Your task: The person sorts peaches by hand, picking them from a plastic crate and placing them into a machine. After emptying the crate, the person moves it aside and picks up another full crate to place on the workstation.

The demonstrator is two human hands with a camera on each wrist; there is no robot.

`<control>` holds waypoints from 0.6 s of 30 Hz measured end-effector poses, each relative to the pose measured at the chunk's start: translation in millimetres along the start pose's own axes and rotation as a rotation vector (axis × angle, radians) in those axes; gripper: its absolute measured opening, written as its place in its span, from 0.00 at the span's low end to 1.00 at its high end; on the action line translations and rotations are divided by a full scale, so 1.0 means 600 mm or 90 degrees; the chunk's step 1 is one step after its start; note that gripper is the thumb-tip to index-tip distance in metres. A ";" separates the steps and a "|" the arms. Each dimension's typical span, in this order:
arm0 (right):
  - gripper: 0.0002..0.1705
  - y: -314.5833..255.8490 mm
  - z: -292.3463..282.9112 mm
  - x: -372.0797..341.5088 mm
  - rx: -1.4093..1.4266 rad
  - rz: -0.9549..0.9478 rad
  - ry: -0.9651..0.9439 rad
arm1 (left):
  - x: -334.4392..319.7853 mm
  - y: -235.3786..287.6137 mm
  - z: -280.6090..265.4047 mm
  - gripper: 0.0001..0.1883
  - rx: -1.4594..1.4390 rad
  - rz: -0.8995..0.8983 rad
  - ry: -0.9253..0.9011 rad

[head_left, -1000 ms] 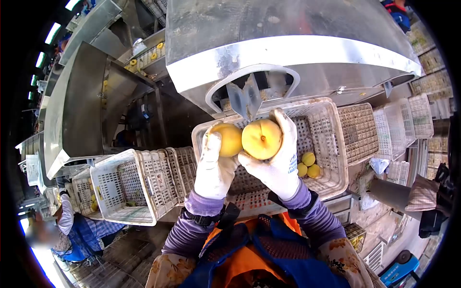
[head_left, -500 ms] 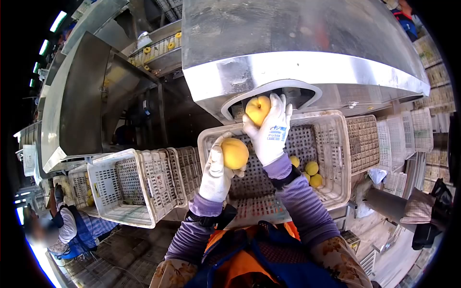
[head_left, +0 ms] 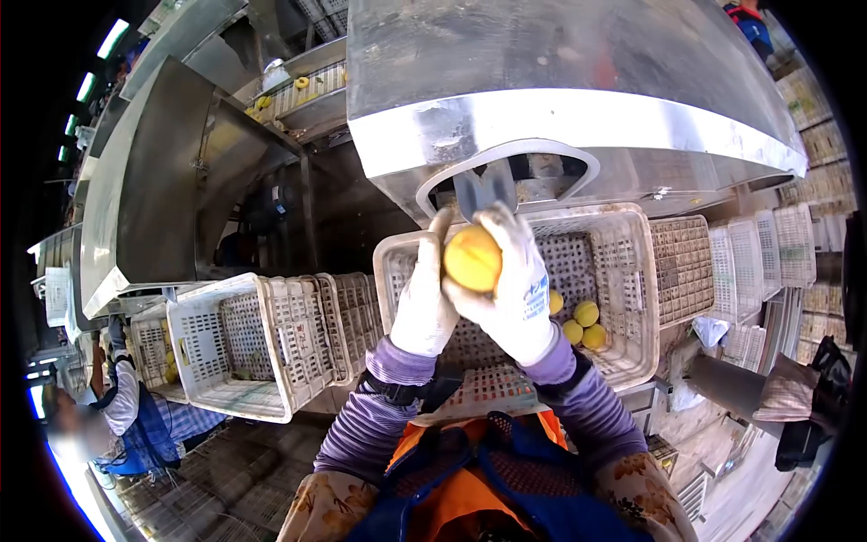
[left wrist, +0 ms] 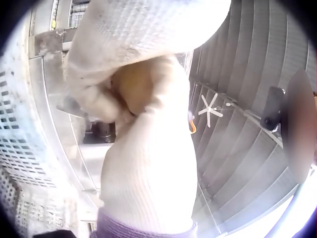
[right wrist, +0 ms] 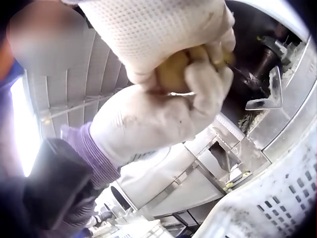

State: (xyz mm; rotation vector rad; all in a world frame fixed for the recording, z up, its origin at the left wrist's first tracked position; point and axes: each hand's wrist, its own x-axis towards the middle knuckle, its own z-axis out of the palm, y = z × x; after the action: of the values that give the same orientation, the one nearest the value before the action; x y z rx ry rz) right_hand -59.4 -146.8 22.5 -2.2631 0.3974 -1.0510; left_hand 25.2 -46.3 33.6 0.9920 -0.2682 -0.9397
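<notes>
A yellow peach (head_left: pixel 472 259) sits between both gloved hands, above the basket and just in front of the machine's opening. My left hand (head_left: pixel 428 303) holds it from the left side. From the right, my right hand (head_left: pixel 513 294) grips it too, slightly blurred, its thumb along the lower edge of the fruit. In the right wrist view the gloved fingers (right wrist: pixel 205 89) wrap the peach (right wrist: pixel 173 72), leaving patches of yellow showing. The left wrist view has the peach (left wrist: pixel 132 87) shaded and mostly hidden by the white gloves.
Below the hands stands a white plastic basket (head_left: pixel 639 298) with several peaches (head_left: pixel 586 313) at its right. A metal machine (head_left: pixel 578 108) with an arched opening (head_left: pixel 542 172) is behind it. Stacked crates (head_left: pixel 262 348) stand left, more crates (head_left: pixel 684 271) right. A person (head_left: pixel 131 406) works at far left.
The right hand carried a peach to the machine's opening, then came back without it to the peach in the left hand. The left hand has shifted slightly up and right.
</notes>
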 end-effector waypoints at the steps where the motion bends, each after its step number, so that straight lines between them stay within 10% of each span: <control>1: 0.47 0.015 0.015 0.009 -0.078 0.029 0.044 | 0.005 -0.003 0.017 0.45 -0.023 0.009 0.060; 5: 0.49 0.142 0.122 0.071 -0.308 0.092 0.061 | 0.016 -0.094 -0.025 0.44 -0.034 -0.141 0.097; 8: 0.54 0.103 0.040 0.093 -0.031 0.172 0.056 | 0.024 -0.235 -0.106 0.39 0.250 -0.130 0.131; 10: 0.38 0.120 -0.028 0.027 -0.088 0.146 0.098 | 0.034 -0.368 -0.162 0.35 0.473 -0.084 0.175; 14: 0.19 0.284 -0.088 -0.182 -0.152 0.517 -0.113 | -0.012 -0.431 -0.097 0.42 0.846 -0.246 -0.112; 18: 0.34 0.371 -0.060 -0.290 -0.339 0.564 -0.545 | -0.009 -0.527 -0.028 0.46 0.947 -0.318 -0.134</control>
State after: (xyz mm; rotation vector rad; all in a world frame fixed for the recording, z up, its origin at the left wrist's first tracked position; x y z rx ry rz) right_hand -202.1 -246.8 -202.5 -2.2860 1.2136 0.5163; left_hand -142.6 -97.6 -230.2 2.3919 -1.0079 -1.2731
